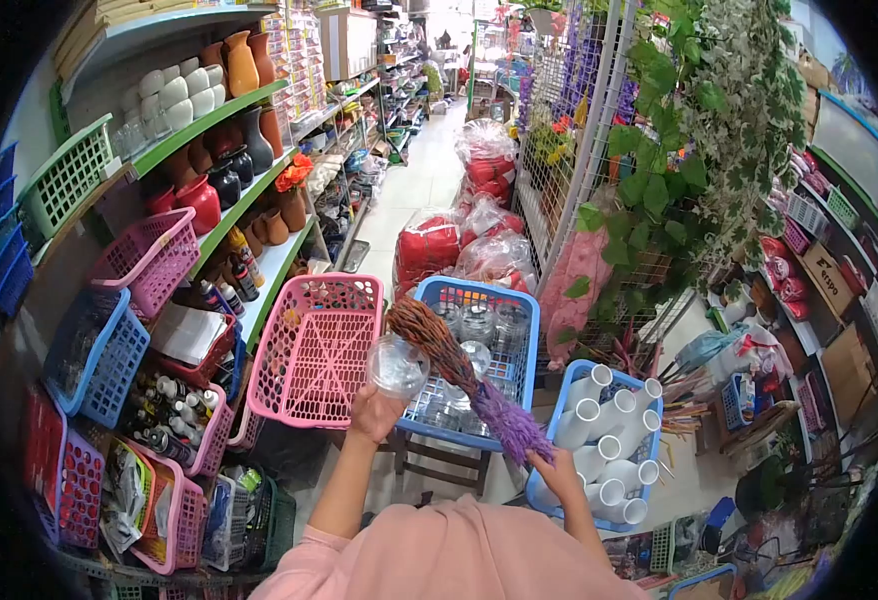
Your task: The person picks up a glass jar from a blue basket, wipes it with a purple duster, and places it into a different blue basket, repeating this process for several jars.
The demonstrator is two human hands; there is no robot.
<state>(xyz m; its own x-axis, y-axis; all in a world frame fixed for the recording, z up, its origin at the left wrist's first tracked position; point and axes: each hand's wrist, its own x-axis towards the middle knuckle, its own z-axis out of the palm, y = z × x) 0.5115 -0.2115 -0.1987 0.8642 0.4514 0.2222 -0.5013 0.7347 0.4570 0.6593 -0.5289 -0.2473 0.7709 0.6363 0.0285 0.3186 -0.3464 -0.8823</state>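
My left hand (374, 415) grips a clear round jar (397, 366), raised between two plastic baskets. In my right hand (556, 470) is a shaggy brown and purple duster (469, 385), grasped at its purple end. Its brown end slants up to the left and overlaps the jar's upper edge in this view. Beneath the duster, the blue basket (531, 350) contains several more clear jars (477, 322). A pink basket (309, 420) to the left shows a mostly bare lattice bottom.
Several white vases (614, 408) fill a blue basket (562, 400) at my right. Shelves with pots (224, 185) and baskets of bottles (179, 425) line the left. Red plastic-wrapped bundles (427, 245) stand in the aisle ahead. Leafy garlands (659, 160) hang on the right.
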